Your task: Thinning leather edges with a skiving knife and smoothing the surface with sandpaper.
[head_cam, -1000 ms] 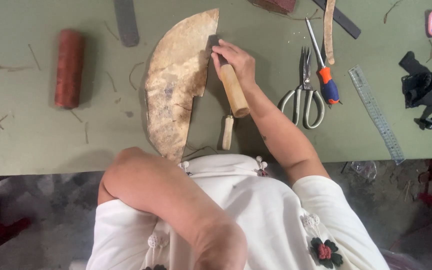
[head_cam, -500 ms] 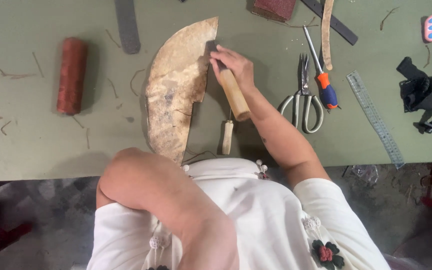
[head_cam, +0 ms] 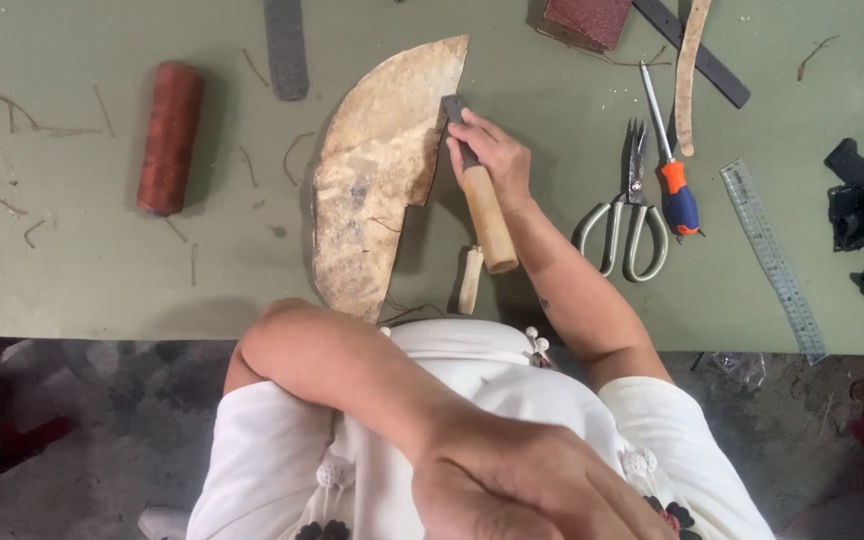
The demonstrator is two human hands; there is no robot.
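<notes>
Your right hand (head_cam: 492, 160) was clamped on the wooden-handled knife (head_cam: 480, 200), blade against the edge of the leather piece (head_cam: 377, 190) lying on the green table (head_cam: 72, 270). Your left hand (head_cam: 532, 490) rested loose near your body, holding nothing. Unheld, the leather could slip and the cut wander.

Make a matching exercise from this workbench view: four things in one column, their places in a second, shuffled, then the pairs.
Things:
1. thread spool
2. scissors
3. wooden-handled tool
4. clear ruler

Places:
A. in the right hand, blade at the leather piece
B. left part of the green table
C. far right, angled
D. beside the orange-handled screwdriver

Pairs: 1-B, 2-D, 3-A, 4-C
</notes>
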